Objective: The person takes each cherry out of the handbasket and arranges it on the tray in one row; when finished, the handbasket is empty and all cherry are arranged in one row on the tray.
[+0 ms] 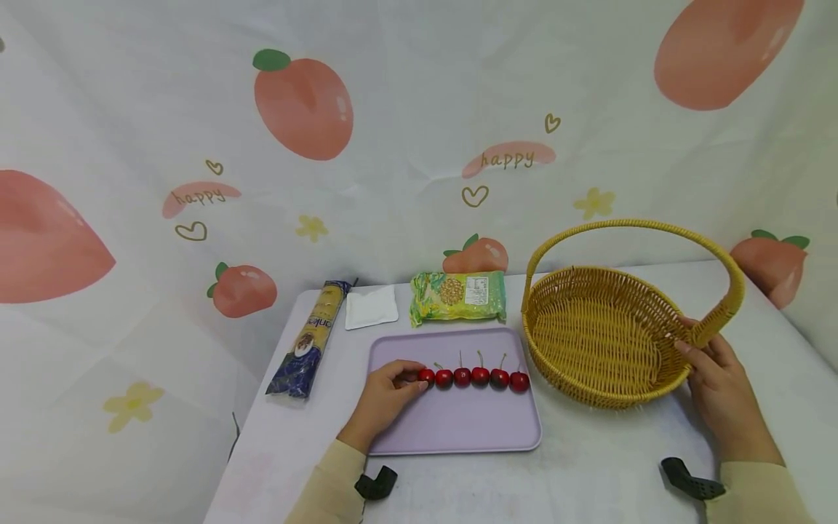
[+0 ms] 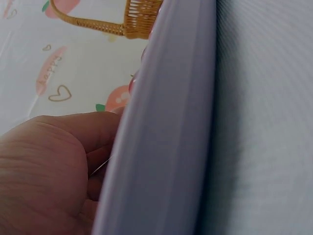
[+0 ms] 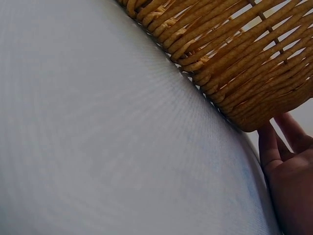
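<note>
While both hands rest low on the white table [image 1: 589, 466], this is how things lie from the near edge outward.

Left hand: the left hand [image 1: 382, 397] lies on the lilac tray [image 1: 458, 429], fingers curled, fingertips [image 1: 419, 384] pinching or touching the first cherry [image 1: 426, 375]; whether it is truly gripped I cannot tell. The left wrist view shows only the back of the hand behind the tray's rim.

Right hand: the right hand [image 1: 716, 378] rests against the near rim of the wicker basket [image 1: 602, 335], at the foot of its handle, fingers fairly straight and steadying it rather than clasped round it.

Cherries: a row of cherries [image 1: 481, 377] runs away from the left fingertips toward the basket, each just beside the next, most with stems upright.

Handling, cherries: I judge them light, smooth, round and easily bruised; they would roll on the flat tray. A soft pinch on the stem or across the body seems best.

Handling, basket: stiff weave and probably light; the arched handle or the rim gives a sure hold.

Beyond the left hand: a long blue biscuit packet [image 1: 310, 338] lies to its outer side, then a small white sachet [image 1: 370, 306] and a green snack bag [image 1: 458, 295] past the tray's far edge.

Farthest: a peach-print cloth [image 1: 301, 109] hangs behind everything.
</note>
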A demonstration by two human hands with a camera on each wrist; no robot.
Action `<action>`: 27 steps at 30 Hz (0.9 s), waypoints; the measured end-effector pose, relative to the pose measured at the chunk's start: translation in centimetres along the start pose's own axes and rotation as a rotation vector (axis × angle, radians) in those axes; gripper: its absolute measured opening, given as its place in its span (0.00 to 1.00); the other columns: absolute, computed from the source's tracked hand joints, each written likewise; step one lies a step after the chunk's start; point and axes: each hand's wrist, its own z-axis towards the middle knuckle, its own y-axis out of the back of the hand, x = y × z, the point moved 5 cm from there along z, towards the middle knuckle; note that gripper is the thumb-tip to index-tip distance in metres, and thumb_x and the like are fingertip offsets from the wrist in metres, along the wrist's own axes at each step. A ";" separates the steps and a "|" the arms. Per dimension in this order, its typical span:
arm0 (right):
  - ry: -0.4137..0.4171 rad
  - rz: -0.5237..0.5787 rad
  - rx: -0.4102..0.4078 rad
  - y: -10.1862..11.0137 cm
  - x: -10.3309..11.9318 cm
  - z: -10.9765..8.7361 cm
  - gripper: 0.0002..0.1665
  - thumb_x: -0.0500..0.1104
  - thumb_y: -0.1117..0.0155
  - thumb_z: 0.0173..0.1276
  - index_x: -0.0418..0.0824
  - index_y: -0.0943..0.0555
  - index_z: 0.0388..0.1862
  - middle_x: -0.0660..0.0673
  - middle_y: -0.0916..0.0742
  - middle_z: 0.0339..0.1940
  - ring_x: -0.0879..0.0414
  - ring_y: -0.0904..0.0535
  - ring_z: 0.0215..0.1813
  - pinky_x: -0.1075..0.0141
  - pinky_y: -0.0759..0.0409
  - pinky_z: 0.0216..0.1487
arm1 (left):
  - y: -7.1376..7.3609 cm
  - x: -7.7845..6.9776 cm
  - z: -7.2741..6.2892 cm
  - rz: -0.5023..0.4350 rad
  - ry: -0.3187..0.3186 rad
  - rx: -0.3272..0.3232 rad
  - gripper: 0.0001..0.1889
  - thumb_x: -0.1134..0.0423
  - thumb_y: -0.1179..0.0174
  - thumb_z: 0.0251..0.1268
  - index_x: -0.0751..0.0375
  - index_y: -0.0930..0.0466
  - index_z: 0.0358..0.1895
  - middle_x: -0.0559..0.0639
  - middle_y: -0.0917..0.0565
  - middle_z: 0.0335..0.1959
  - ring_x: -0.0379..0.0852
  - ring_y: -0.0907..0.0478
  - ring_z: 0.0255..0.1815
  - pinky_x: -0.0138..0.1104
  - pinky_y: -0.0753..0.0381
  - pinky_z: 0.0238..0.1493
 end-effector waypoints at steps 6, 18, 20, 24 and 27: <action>0.004 -0.001 0.003 0.0 0.0 0.1 0.28 0.34 0.45 0.88 0.46 0.27 0.82 0.55 0.22 0.69 0.66 0.27 0.66 0.80 0.25 0.55 | 0.1 -0.2 0.0 0.003 -0.007 -0.003 0.13 0.65 0.25 0.71 0.60 0.10 0.55 0.48 0.11 0.45 0.45 0.17 0.42 0.34 0.17 0.43; 0.079 -0.425 -0.257 0.1 3.6 -0.5 0.27 0.43 0.41 0.88 0.54 0.28 0.81 0.55 0.23 0.71 0.63 0.29 0.70 0.82 0.32 0.61 | 0.4 -1.4 0.1 0.080 -0.032 0.002 0.12 0.62 0.28 0.76 0.59 0.11 0.57 0.49 0.12 0.52 0.46 0.16 0.48 0.39 0.15 0.48; 0.156 -0.525 -0.340 -0.4 5.1 -0.7 0.28 0.40 0.39 0.86 0.51 0.27 0.81 0.58 0.21 0.68 0.62 0.28 0.69 0.80 0.32 0.64 | 1.0 -1.9 0.1 0.122 -0.034 0.015 0.13 0.61 0.29 0.76 0.59 0.11 0.58 0.50 0.12 0.53 0.46 0.16 0.47 0.41 0.15 0.48; 0.295 -0.699 -0.458 -1.8 8.7 -1.3 0.28 0.39 0.39 0.86 0.50 0.27 0.81 0.60 0.22 0.71 0.61 0.27 0.73 0.71 0.35 0.74 | 2.5 -2.8 0.4 0.211 -0.049 0.039 0.14 0.61 0.30 0.77 0.60 0.12 0.60 0.52 0.12 0.55 0.45 0.16 0.49 0.43 0.14 0.49; 0.445 -0.782 -0.460 -3.5 11.7 -1.6 0.26 0.39 0.40 0.87 0.45 0.25 0.80 0.56 0.22 0.75 0.60 0.28 0.75 0.67 0.37 0.77 | 4.0 -3.6 0.7 0.283 -0.062 0.043 0.15 0.61 0.30 0.78 0.61 0.12 0.61 0.54 0.12 0.56 0.48 0.16 0.51 0.45 0.14 0.50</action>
